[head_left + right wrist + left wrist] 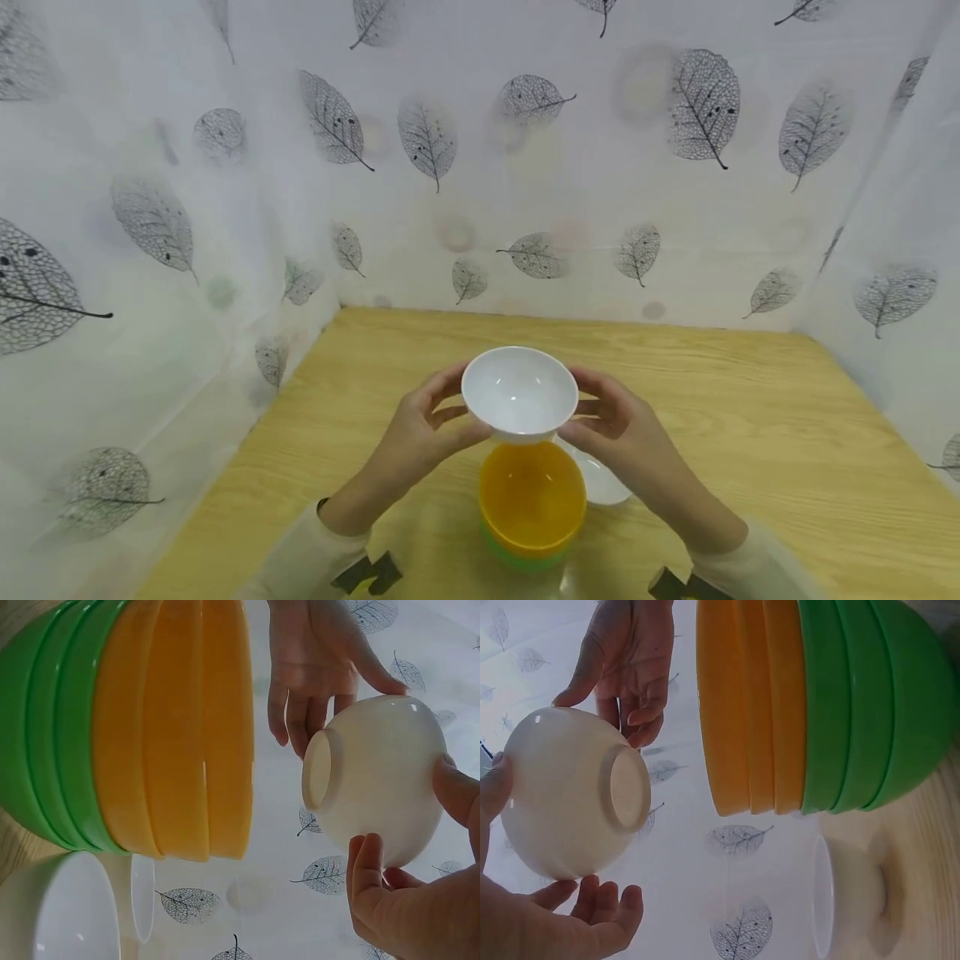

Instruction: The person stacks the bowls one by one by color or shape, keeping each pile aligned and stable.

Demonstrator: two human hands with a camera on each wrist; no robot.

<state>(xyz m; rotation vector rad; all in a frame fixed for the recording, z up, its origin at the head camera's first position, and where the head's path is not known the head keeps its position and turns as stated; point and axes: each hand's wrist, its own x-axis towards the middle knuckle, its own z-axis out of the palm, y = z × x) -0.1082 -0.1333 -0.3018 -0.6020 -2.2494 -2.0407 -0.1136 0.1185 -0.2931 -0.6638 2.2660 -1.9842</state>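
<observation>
A white bowl [520, 392] is held up between my two hands, mouth facing up and tilted slightly toward the head camera. My left hand [420, 433] grips its left side, thumb near the front of the rim and fingers behind. On the opposite side my right hand [622, 425] pinches it the same way. The bowl's round foot [630, 787] shows in the left wrist view, with nothing touching it. Just below and nearer stands a stack of several nested bowls, orange bowls [532, 500] on top of green bowls [525, 560]. The held bowl is apart from the stack.
Beyond the stack to the right, a white bowl [603, 483] sits on the wooden table [750, 467], partly hidden. The right wrist view shows a white bowl [79, 915] beside another white rim [142, 900]. Leaf-patterned sheeting [465, 192] encloses the table's back and sides.
</observation>
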